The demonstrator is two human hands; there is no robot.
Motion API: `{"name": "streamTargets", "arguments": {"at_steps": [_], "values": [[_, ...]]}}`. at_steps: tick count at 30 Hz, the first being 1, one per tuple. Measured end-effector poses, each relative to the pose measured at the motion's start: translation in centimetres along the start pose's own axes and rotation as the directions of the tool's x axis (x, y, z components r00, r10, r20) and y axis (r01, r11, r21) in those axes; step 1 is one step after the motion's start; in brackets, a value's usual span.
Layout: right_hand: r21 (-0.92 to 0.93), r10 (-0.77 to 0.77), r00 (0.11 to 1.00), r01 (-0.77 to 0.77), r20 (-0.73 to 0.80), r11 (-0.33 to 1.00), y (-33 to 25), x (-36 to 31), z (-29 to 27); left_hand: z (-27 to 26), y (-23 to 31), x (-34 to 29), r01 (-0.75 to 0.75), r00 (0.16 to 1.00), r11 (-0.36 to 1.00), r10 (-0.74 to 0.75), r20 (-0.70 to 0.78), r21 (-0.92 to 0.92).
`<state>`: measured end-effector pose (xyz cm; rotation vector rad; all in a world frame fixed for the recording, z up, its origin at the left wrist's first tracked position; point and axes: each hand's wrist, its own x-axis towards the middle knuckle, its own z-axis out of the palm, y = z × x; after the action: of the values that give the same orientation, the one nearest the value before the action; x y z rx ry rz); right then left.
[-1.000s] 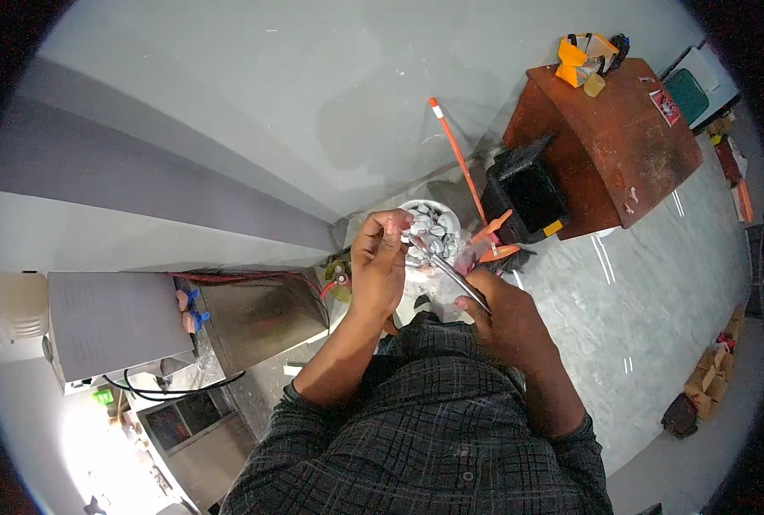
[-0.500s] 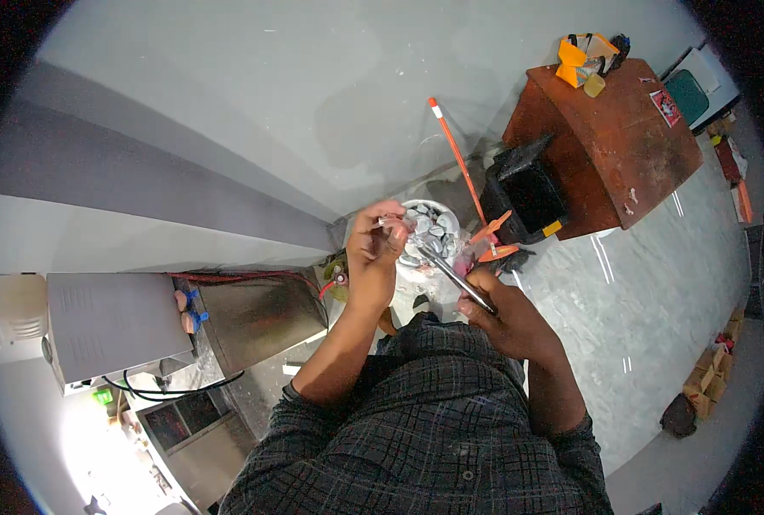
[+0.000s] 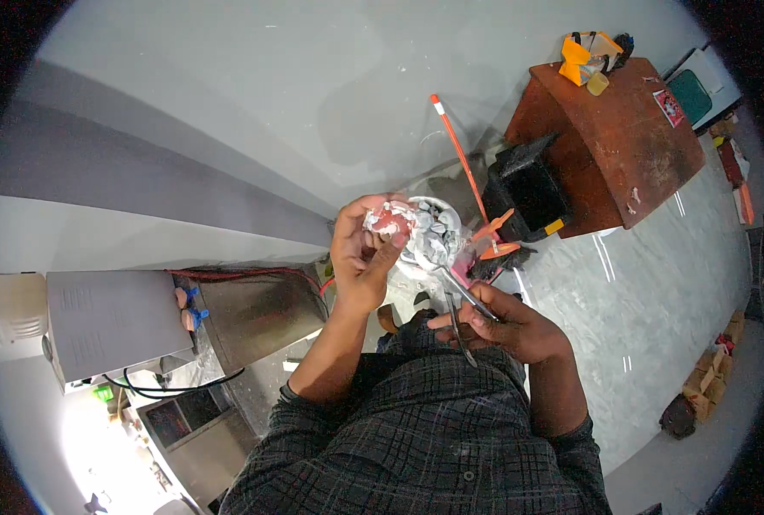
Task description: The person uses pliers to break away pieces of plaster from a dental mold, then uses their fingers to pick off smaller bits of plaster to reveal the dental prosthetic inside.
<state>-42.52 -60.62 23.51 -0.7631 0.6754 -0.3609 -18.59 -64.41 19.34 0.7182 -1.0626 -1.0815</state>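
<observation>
The left hand (image 3: 360, 279) is curled partway closed around a reddish lump (image 3: 389, 221) patched with white, its fingers along the far side and its thumb along the near side. The lump is held up just beside a white round container (image 3: 438, 201), overlapping its left edge in this view; whether they touch cannot be told. Pale grey and white pieces (image 3: 438, 225) fill the container.

The right hand (image 3: 519, 326) grasps a metal tool (image 3: 469, 294) with 2 long arms spread apart. Its fingers are half bent, and 1 fingertip reaches left past the lower arm. The tool's far end points up toward the container, near its lower rim.

A printed sheet (image 3: 669, 109) in red and white lies on the brown tabletop (image 3: 631, 163), its print too small to read. A yellow label (image 3: 554, 227) marks the black bin (image 3: 528, 193), which stands open beside that furniture. At lower left, a green lit sign (image 3: 102, 394) is likewise too small to make out.
</observation>
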Motion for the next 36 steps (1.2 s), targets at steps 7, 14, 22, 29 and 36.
{"name": "streamTargets", "arguments": {"at_steps": [7,14,22,29,36], "values": [[-0.123,-0.064,0.998,0.062,-0.011,0.99,0.2,0.1,0.1,-0.5,0.5,-0.2,0.055,0.997,0.998,-0.057,0.056,0.039],[-0.2,-0.005,0.999,0.013,0.04,0.98,-0.2,0.2,-0.3,-0.7,1.2,-0.4,0.042,0.979,0.996,-0.056,0.197,0.074],[-0.231,0.032,0.999,-0.023,0.035,0.973,-0.5,0.0,-0.9,-1.1,0.7,0.2,0.077,0.997,0.996,-0.077,-0.002,0.048],[-0.525,-0.201,0.98,0.166,-0.009,0.835,-0.2,0.4,-0.1,-1.0,0.6,0.3,0.103,0.992,0.994,-0.106,-0.07,-0.042],[-0.723,-0.271,0.958,0.122,-0.094,0.68,-0.7,0.7,0.7,0.4,0.9,0.2,0.106,0.984,0.994,-0.109,-0.139,-0.03]]}}
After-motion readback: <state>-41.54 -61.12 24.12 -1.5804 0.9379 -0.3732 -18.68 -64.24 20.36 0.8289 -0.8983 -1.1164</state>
